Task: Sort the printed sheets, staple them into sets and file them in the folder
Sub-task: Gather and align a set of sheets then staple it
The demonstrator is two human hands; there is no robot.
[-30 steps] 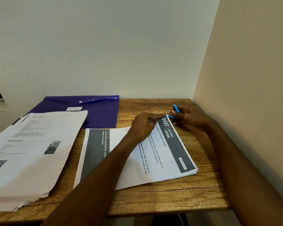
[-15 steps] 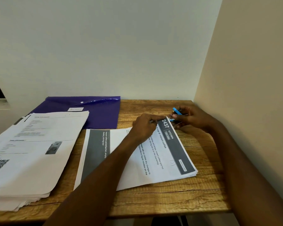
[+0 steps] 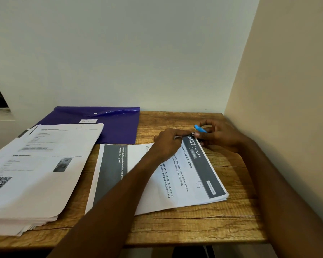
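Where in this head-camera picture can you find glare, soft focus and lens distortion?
Head view: glare streaks the purple folder flap; small print on the left paper stack is too soft to read, while the sheet headed 2437 reads clearly; wide-angle distortion tilts the right wall inward.

Glossy purple plastic folder (image 3: pixel 117 125), matt paper sheets (image 3: pixel 190 175), grained wooden table (image 3: pixel 194 228)

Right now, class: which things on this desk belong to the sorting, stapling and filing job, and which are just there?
Part of the job:
stapler in the right hand
set, its corner pinched by the left hand
stack
folder

Just there:
desk
walls
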